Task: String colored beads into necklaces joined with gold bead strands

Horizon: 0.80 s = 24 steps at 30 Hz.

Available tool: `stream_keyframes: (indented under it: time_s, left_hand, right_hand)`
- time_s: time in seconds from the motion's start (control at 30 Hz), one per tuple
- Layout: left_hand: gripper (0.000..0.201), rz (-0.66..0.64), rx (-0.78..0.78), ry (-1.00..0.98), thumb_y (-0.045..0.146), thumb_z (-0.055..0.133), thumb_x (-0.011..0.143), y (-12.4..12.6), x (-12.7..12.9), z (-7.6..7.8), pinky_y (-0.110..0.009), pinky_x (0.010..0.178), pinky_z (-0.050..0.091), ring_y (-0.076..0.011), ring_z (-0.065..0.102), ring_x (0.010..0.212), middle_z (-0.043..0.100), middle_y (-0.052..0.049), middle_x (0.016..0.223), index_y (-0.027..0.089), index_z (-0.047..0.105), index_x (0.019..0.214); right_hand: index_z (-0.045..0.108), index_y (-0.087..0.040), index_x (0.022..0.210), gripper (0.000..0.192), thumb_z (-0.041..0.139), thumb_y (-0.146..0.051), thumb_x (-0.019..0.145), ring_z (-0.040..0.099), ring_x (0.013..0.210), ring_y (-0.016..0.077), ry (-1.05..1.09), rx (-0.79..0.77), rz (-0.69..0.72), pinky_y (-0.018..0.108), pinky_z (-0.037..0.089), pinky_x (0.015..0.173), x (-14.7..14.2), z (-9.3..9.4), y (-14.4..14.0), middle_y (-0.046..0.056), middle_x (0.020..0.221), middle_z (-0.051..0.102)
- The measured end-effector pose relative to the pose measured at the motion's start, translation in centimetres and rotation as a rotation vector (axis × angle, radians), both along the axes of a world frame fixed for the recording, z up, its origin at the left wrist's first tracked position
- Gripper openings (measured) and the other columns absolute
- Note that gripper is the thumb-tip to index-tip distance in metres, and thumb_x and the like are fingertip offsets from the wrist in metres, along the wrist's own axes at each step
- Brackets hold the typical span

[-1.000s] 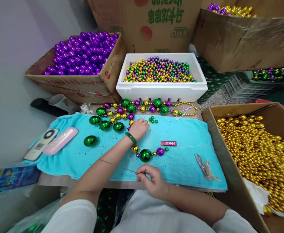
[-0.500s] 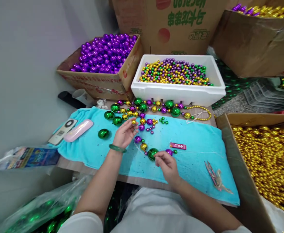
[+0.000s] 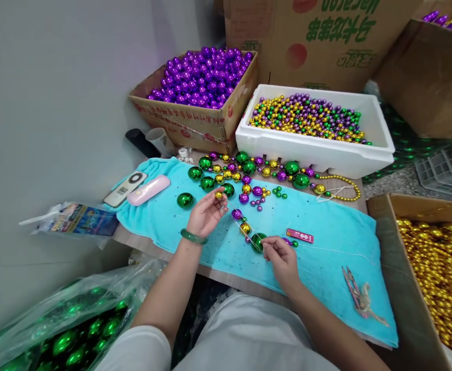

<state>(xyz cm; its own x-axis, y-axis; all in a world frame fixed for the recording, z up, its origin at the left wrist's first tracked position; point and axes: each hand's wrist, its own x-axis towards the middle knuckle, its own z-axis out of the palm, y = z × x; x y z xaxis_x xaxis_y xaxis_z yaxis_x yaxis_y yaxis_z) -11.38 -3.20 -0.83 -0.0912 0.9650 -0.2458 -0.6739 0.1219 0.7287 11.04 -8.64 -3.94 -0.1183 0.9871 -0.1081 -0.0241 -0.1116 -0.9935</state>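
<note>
Right now my left hand [image 3: 205,214] pinches a small gold bead [image 3: 218,195] between thumb and fingertips, palm turned up, a green bangle [image 3: 193,237] around the wrist. My right hand [image 3: 282,256] is closed in a narrow pinch just beside a large green bead [image 3: 257,241]; I take it to be holding a thin thread there, but the thread itself is too fine for me to be sure. Between my two hands a short strung run lies on the turquoise towel [image 3: 326,257]: a purple bead [image 3: 236,214], then a gold one [image 3: 245,228], then the large green bead, with a smaller purple one partly hidden behind my right fingers.

Just past my left hand sits a cluster of loose and strung green, gold and purple beads [image 3: 249,172], and one single green ball [image 3: 185,200] lies apart to the left. A small red packet [image 3: 300,236] rests on the towel near my right hand, and thread snips [image 3: 355,293] lie farther right. A pink case [image 3: 149,189] and a remote [image 3: 126,188] sit at the towel's left end.

Beyond the towel stand a white foam box [image 3: 314,152] of small mixed beads and a cardboard box [image 3: 195,126] of purple balls. A carton of gold beads [image 3: 442,263] is at my right, and a bag of green balls [image 3: 74,330] lies low on my left.
</note>
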Motion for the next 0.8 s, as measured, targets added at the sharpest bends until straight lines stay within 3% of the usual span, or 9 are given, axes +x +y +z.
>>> stream_keyframes:
  time_s: [0.37,0.6,0.8]
  left_hand:
    - [0.025,-0.019,0.047,0.049,0.03,0.065,0.079,-0.3,-0.5,0.0,-0.023,0.065,0.051,-0.0111,0.059,0.072,0.063,-0.005,0.08,0.015,0.069,0.099]
    - [0.033,-0.014,0.053,0.294,0.039,0.07,0.075,-0.2,-1.2,0.2,-0.021,0.058,0.047,-0.0096,0.054,0.062,0.059,-0.003,0.067,0.011,0.073,0.093]
    - [0.041,-0.111,0.039,0.398,0.05,0.067,0.075,-0.2,-1.6,0.8,-0.023,0.053,0.044,-0.0112,0.052,0.058,0.058,-0.005,0.063,0.009,0.074,0.082]
  right_hand:
    - [0.065,-0.016,0.075,0.019,0.063,-0.035,0.075,0.046,0.049,0.0105,-0.034,-0.017,0.002,0.023,0.036,0.047,0.3,0.0,0.4,-0.002,0.052,0.052]
    - [0.063,-0.017,0.07,0.021,0.063,-0.037,0.073,0.046,0.047,0.0101,-0.03,-0.069,0.06,0.023,0.036,0.046,0.3,-0.3,0.7,-0.002,0.051,0.052]
    - [0.063,-0.017,0.071,0.019,0.064,-0.036,0.072,0.046,0.047,0.0098,-0.006,-0.114,0.085,0.023,0.037,0.047,-0.1,-0.9,0.7,-0.003,0.051,0.052]
